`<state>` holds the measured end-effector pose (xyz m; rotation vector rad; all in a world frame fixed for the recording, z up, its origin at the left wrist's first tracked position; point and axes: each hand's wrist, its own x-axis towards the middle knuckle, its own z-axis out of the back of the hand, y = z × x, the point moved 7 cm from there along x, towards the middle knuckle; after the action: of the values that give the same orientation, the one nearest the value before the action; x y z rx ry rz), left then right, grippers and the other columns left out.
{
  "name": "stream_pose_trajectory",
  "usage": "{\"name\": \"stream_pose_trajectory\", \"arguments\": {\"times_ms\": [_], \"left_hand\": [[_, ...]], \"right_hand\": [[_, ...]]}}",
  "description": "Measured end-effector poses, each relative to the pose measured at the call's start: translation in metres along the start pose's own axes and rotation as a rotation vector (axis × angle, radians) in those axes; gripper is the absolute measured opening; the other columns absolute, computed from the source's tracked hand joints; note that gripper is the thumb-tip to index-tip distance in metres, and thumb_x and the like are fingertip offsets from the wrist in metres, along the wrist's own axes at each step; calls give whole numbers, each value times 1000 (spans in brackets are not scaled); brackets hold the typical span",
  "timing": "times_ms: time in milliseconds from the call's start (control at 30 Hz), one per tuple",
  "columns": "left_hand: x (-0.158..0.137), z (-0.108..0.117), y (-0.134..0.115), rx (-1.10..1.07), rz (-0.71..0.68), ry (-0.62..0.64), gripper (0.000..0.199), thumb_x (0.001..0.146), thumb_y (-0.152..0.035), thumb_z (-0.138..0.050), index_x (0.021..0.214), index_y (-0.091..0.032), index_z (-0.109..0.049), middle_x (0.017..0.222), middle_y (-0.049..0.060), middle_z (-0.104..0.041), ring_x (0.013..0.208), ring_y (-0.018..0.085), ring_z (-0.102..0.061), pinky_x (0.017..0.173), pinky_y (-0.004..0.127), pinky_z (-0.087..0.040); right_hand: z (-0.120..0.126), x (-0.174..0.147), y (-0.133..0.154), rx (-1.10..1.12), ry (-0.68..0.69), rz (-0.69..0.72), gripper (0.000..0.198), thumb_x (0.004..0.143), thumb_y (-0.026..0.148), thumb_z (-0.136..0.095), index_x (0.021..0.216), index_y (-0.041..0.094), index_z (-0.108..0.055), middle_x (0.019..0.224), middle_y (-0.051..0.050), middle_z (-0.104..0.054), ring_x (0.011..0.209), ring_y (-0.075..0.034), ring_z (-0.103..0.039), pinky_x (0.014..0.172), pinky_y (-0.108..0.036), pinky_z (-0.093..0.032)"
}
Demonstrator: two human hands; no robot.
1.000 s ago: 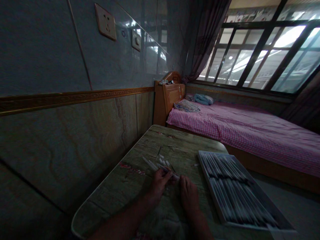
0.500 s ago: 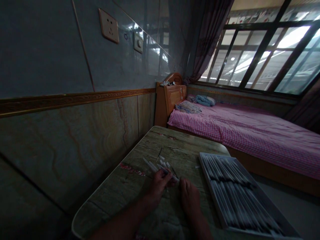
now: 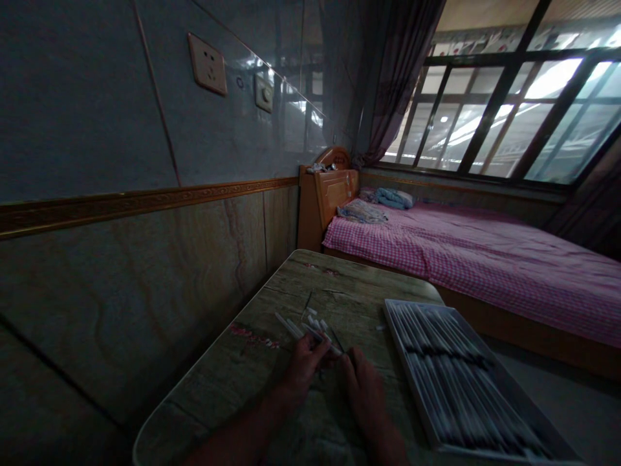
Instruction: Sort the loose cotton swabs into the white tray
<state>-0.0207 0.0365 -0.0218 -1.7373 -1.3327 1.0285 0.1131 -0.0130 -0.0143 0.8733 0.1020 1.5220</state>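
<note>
My left hand [image 3: 305,360] is closed around a slim whitish pen barrel [image 3: 334,349], which slants down to the right. At its lower right end, the fingers of my right hand [image 3: 363,380] are pressed together; what they pinch, if anything, is too dark and small to make out. Just beyond my left hand lie several short white pieces, like pen caps [image 3: 313,312], and a few clear thin tubes [image 3: 286,323]. A thin dark stick [image 3: 308,301] rests behind them, and another dark stick [image 3: 336,339] lies close to my right fingertips.
On the right of the marbled table [image 3: 252,388] stands a shallow pale tray [image 3: 407,382] filled with two rows of white pens. A small pale bit [image 3: 380,328] lies left of it. Past the table is a bed [image 3: 436,239]; a tiled wall [image 3: 145,272] runs along the left.
The view has shifted slightly. My right fingers have moved a little against the end of the barrel, while my left hand keeps the same hold.
</note>
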Motion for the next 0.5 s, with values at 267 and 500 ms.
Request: {"name": "stream_pose_trajectory", "arguments": {"times_ms": [267,500], "left_hand": [[1,-1,-3,55,-36,38,47,51,-49,-82,76,-17,-57,63,0,-65,54,16,-62,53,26,-48],[2,3,-10,182,-143,26,35,54,-36,-82,73,-16,-60,62,-2,-62,55,12,-57,53,23,-45]], "right_hand": [[0,1,4,54,-23,116,40,99,28,-26,82,23,-62,72,-4,-66,61,-16,-59,55,-25,-41],[-2,7,9,346,68,-97,30,92,41,-45,73,21,-58,66,0,-63,62,-16,-60,58,-24,-40]]}}
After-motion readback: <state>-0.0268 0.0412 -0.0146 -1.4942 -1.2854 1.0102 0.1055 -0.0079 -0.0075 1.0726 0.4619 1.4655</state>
